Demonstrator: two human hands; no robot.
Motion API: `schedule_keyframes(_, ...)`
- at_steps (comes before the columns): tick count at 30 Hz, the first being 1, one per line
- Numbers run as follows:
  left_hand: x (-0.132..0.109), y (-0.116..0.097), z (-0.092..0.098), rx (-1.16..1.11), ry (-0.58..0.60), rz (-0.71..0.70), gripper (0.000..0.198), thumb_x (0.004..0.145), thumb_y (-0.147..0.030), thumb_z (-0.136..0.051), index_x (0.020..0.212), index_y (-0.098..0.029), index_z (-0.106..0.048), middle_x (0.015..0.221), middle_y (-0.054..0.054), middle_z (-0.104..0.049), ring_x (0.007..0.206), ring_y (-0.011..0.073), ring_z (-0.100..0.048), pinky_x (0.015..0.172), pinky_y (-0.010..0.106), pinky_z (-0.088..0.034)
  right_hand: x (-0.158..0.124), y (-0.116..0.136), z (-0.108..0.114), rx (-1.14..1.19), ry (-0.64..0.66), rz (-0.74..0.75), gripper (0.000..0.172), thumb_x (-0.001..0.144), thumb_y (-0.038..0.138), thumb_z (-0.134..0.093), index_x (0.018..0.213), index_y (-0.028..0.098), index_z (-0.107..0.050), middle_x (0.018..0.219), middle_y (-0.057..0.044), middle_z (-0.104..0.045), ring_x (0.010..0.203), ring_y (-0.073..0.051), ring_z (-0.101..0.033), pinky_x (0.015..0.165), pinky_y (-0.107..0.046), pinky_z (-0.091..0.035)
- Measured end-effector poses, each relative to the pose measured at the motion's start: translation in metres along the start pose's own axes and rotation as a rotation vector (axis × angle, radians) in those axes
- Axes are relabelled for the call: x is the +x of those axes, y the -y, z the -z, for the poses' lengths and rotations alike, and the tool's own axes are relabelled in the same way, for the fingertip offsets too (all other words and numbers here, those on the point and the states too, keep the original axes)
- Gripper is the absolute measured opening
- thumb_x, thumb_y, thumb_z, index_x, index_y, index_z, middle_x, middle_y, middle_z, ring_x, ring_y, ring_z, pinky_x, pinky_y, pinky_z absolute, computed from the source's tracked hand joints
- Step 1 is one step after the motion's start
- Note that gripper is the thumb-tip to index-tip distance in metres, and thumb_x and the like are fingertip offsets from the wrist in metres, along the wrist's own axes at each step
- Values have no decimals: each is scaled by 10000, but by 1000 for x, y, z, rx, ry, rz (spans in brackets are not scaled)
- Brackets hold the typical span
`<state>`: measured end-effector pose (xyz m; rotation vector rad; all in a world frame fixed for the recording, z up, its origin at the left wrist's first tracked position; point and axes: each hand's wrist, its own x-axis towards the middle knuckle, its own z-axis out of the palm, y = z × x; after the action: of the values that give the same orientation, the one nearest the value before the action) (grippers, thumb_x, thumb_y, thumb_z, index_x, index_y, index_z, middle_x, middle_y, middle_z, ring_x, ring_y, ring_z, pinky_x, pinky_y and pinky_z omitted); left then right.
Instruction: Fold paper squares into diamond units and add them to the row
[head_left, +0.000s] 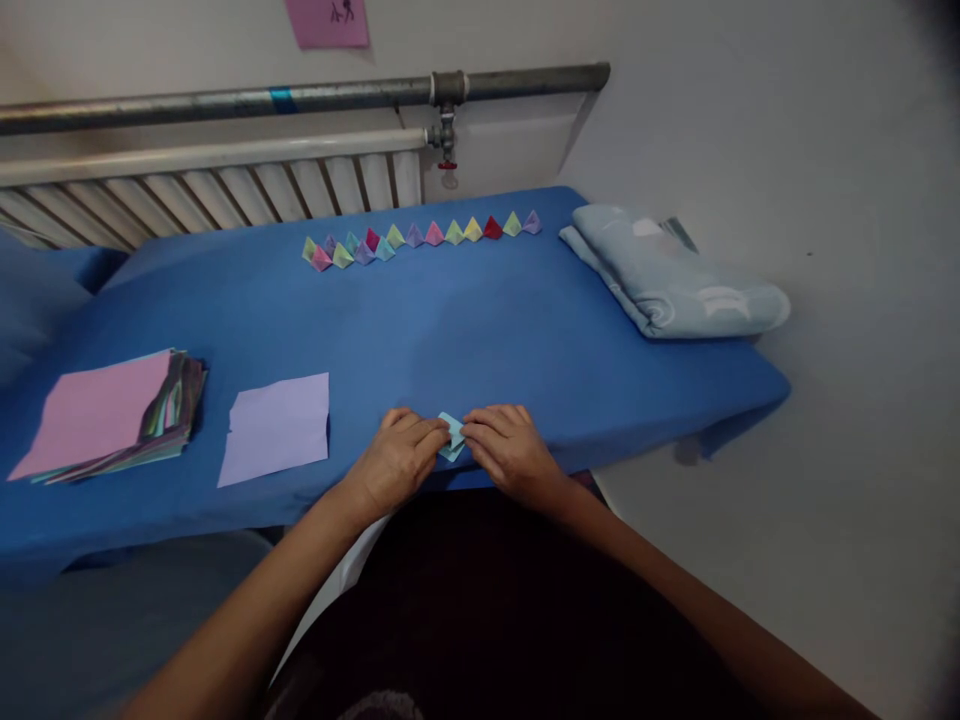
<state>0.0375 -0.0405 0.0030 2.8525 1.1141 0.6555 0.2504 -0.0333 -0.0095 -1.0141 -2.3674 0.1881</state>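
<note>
A small piece of light blue-green folded paper (451, 432) is held between my two hands at the near edge of the blue-covered surface. My left hand (403, 455) closes its fingers on the paper's left side. On the right side, my right hand (510, 445) pinches it with the fingertips. Parts of the paper are hidden under the fingers. To the left of my left hand lies a flat sheet of lilac paper (277, 430). Farther left is a stack of coloured paper (105, 410) with a pink sheet on top.
Several small folded paper shapes (433, 234) in many colours stand in a row along the back. A folded grey-blue blanket (675, 280) lies at the right end. Behind the blue cover (337, 320) are a white radiator (255, 190) and a metal pipe (360, 95).
</note>
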Motion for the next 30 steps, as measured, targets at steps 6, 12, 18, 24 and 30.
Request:
schedule_keyframes(6, 1, -1, -2, -30, -27, 48, 296, 895, -89, -426, 1150, -164, -555, 967, 70, -688, 817, 192, -573, 795, 357, -392, -1, 0, -2, 19, -44, -23, 215, 957, 231, -459, 993, 175, -663, 1044, -88, -672, 940, -220, -539, 825, -370, -372)
schedule_keyframes(12, 1, 1, -5, -46, -96, 20, 209, 899, -144, -489, 1051, -183, -627, 1066, 72, -691, 838, 190, -591, 773, 353, -397, -1, 0, -3, 27, -72, -25, 204, 953, 234, -466, 955, 172, -661, 1021, -88, -678, 920, -217, -554, 811, -367, -381)
schedule_keyframes(18, 2, 3, -8, -89, -80, 86, 180, 933, -221, -483, 1012, -195, -643, 1056, 61, -700, 853, 180, -609, 785, 357, -415, 0, 1, -3, 35, -71, -58, 203, 956, 230, -456, 932, 179, -652, 1035, -82, -674, 937, -213, -551, 823, -364, -381)
schedule_keyframes(24, 5, 1, -8, -183, -57, 221, 156, 920, -225, -497, 965, -194, -643, 1027, 51, -696, 916, 190, -622, 822, 380, -421, 5, 6, 0, 54, -40, -129, 177, 944, 233, -474, 906, 180, -639, 1072, -86, -665, 959, -218, -550, 837, -370, -381)
schedule_keyframes(30, 12, -5, -8, -219, -52, 349, 134, 893, -207, -511, 862, -197, -641, 991, 36, -682, 928, 188, -621, 847, 379, -425, 11, 8, -2, 33, -8, -206, 161, 928, 225, -485, 852, 197, -625, 1058, -76, -665, 959, -217, -544, 831, -368, -373)
